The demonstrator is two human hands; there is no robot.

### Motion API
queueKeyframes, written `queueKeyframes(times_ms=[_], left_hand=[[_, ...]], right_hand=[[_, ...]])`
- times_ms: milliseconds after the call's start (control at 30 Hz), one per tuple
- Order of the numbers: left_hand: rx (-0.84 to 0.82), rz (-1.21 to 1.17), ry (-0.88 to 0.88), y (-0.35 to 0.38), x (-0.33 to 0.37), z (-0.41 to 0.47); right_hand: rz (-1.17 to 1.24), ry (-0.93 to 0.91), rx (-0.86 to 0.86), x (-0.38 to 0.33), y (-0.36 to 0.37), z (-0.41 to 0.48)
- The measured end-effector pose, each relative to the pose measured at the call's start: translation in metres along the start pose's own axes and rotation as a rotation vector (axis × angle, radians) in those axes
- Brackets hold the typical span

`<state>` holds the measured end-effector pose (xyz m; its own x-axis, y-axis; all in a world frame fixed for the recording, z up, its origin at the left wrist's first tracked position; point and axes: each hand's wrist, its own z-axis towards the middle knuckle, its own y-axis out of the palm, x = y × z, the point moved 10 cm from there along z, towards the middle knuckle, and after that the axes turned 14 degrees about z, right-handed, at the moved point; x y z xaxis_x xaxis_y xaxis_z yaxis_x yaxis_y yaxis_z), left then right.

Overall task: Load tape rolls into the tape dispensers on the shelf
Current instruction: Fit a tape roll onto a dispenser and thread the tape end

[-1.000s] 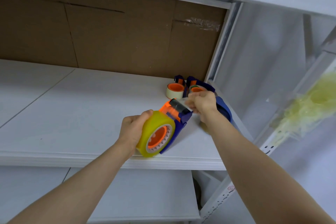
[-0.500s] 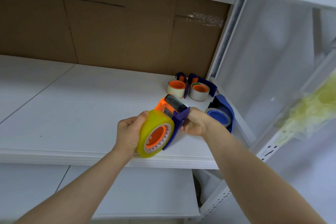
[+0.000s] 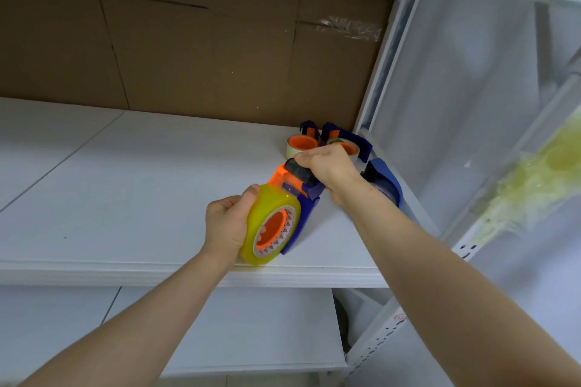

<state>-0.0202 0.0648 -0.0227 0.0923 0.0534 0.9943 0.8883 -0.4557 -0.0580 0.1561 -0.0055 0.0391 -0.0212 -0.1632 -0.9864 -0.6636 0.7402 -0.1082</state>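
Note:
A yellow tape roll (image 3: 267,214) sits on the orange hub of a blue and orange tape dispenser (image 3: 303,212) held just above the white shelf (image 3: 132,198). My left hand (image 3: 228,223) grips the roll from the left. My right hand (image 3: 330,170) is curled over the dispenser's front end by the black roller. Behind it stand two more loaded dispensers (image 3: 303,143) near the shelf's back right corner. Another blue dispenser (image 3: 385,181) lies to the right, partly hidden by my right wrist.
Brown cardboard (image 3: 188,50) backs the shelf. A white upright post (image 3: 383,63) bounds it on the right. A lower shelf (image 3: 220,330) lies below. A blurred yellow-green bundle (image 3: 534,185) hangs at the far right.
My right hand has moved from under the dispenser's right side up onto its front end by the black roller. My left hand keeps its grip on the yellow roll.

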Motion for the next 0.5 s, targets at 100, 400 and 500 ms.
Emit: queueKeyframes(times_ms=[100,400,500], left_hand=[[0.005,0.007,-0.003,0.002,-0.001,0.001],[0.045,0.012,-0.019,0.002,-0.003,0.004],[0.053,0.029,-0.013,0.000,-0.002,0.006]], right_hand=[[0.161,0.118,-0.018,0.020,-0.002,0.002],[0.279,0.157,-0.026,0.037,0.003,0.003],[0.355,0.145,-0.026,0.042,0.006,0.000]])
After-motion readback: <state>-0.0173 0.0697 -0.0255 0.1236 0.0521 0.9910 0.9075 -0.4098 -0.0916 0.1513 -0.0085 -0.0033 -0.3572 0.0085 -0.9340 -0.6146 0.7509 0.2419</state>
